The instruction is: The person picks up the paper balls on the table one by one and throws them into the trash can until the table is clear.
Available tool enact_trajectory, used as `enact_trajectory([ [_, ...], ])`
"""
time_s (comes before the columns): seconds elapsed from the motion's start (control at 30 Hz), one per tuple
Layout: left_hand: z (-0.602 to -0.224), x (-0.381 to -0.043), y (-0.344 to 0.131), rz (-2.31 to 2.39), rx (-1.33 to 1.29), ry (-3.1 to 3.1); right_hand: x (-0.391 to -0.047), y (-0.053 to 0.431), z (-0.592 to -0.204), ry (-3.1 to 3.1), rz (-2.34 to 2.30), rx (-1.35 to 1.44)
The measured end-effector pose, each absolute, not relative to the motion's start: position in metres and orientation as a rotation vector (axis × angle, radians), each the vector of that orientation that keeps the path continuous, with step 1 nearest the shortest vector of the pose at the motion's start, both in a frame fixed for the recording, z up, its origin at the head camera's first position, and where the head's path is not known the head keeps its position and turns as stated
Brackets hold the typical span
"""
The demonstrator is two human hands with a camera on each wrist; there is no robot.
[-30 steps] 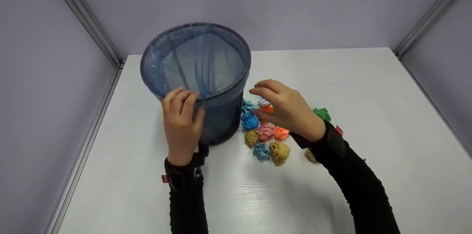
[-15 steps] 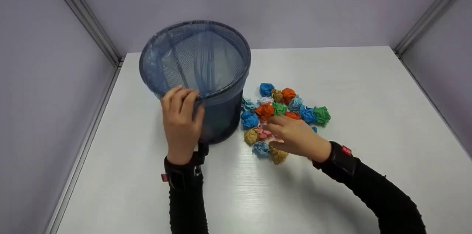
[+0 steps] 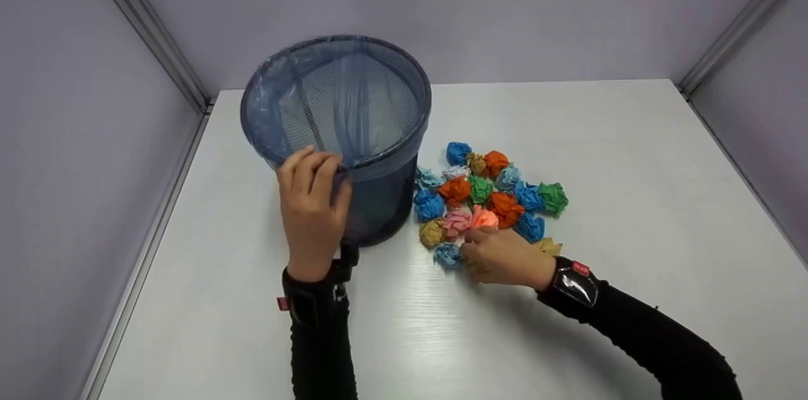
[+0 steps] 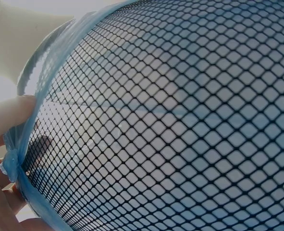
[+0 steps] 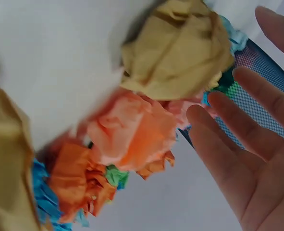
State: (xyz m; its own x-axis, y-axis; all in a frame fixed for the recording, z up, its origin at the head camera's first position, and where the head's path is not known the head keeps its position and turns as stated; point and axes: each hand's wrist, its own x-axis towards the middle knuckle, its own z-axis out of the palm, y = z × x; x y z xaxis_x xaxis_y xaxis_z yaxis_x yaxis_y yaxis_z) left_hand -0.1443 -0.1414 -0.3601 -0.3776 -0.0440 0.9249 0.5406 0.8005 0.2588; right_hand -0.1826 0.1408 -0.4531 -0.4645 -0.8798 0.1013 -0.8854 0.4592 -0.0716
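Observation:
A black mesh wastebasket (image 3: 379, 211) lined with a translucent blue bag (image 3: 353, 103) stands at left of centre. My left hand (image 3: 310, 214) grips its near rim, fingers over the edge and thumb outside; the left wrist view shows the bag's knot (image 4: 9, 166) beside those fingers. To the right, my right hand (image 3: 505, 256) is low at the near side of a pile of crumpled paper balls. In the right wrist view its fingers are spread beside a tan paper ball (image 5: 178, 53), which the hand mostly hides from the head camera.
Several crumpled paper balls lie close together right of the basket, among them a salmon one (image 3: 485, 217), a pink one (image 3: 456, 223), a green one (image 3: 553, 199) and a light blue one (image 3: 447, 255). Another tan ball (image 3: 549, 246) shows behind the right wrist. Walls enclose the white table (image 3: 404, 337).
My right hand has come down from beside the basket's rim, over the pile, to the tan ball at its near side. The left hand keeps its grip on the rim.

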Motion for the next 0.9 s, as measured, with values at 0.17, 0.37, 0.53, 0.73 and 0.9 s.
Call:
enact_trajectory([
  [0.17, -0.36, -0.144, -0.141, -0.644, -0.376, -1.866, -0.183, 0.14, -0.46, -2.686, 0.14, 1.609],
  [0.37, -0.36, -0.144, -0.142, -0.636, -0.373, -1.87, -0.183, 0.138, -0.465, -2.718, 0.156, 1.607],
  [0.53, -0.361, -0.144, -0.142, -0.632, -0.368, -1.876, -0.184, 0.139, -0.467, -2.687, 0.183, 1.617],
  [0.73, -0.362, -0.145, -0.142, -0.635, -0.366, -1.874, -0.183, 0.14, -0.465, -2.694, 0.189, 1.624],
  [0.9, -0.362, -0.145, -0.142, -0.637, -0.369, -1.87, -0.182, 0.141, -0.454, -2.662, 0.223, 1.627],
])
